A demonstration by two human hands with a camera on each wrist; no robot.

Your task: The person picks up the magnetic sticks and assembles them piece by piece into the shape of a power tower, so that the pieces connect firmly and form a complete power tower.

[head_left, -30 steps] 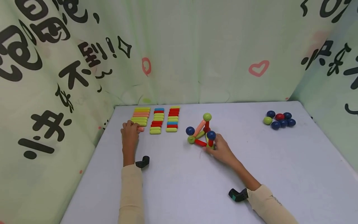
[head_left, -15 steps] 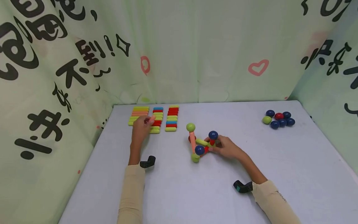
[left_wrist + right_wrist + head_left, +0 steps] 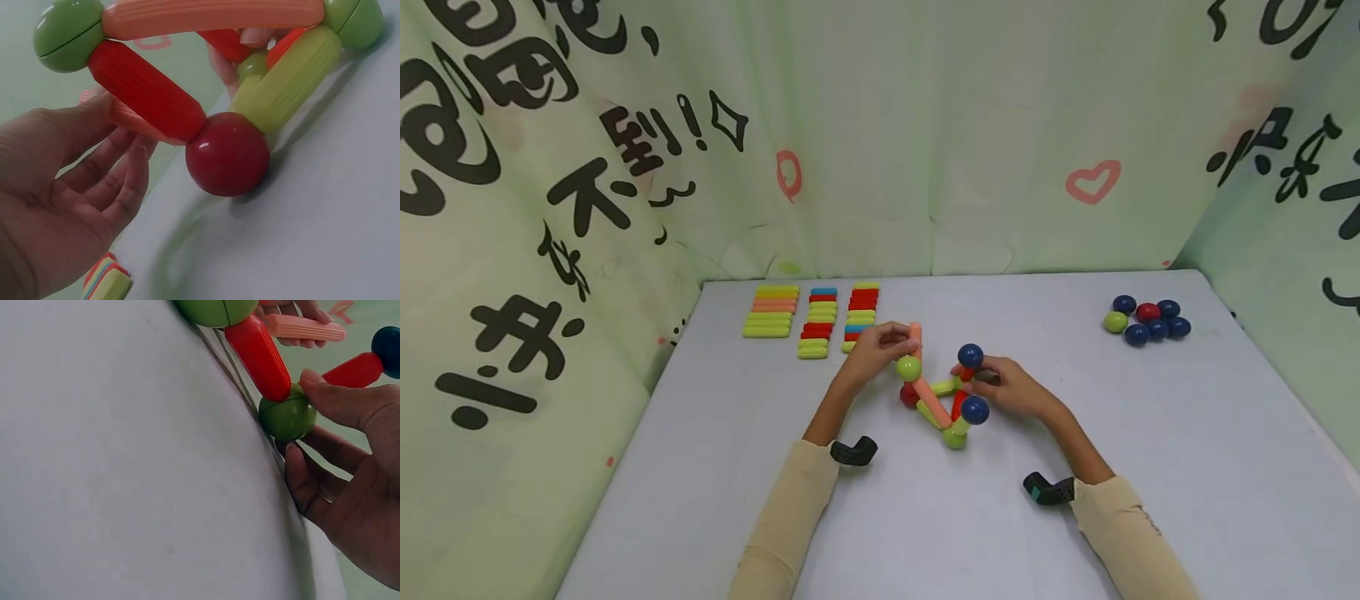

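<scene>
My left hand (image 3: 876, 348) pinches a salmon rod (image 3: 916, 333) behind the upper green ball (image 3: 909, 368) of a ball-and-rod model. In the left wrist view that hand (image 3: 75, 181) is behind the model's red rod (image 3: 150, 94), which joins the dark red ball (image 3: 228, 154). My right hand (image 3: 1011, 387) steadies the model at its right corner. The right wrist view shows its thumb and fingers around a green ball (image 3: 287, 419). Two dark blue balls, one behind (image 3: 971, 356) and one nearer (image 3: 975, 410), top short rods. Whether the salmon rod touches the model cannot be told.
Three columns of coloured rods, left (image 3: 771, 312), middle (image 3: 817, 325) and right (image 3: 862, 304), lie at the back left of the white table (image 3: 700, 467). A cluster of loose balls (image 3: 1150, 321) sits at the back right. Printed curtains (image 3: 1000, 167) enclose the table.
My left hand has taken a salmon rod from the left column and brought it right to the model. The model has been turned round, with my right hand keeping its hold.
</scene>
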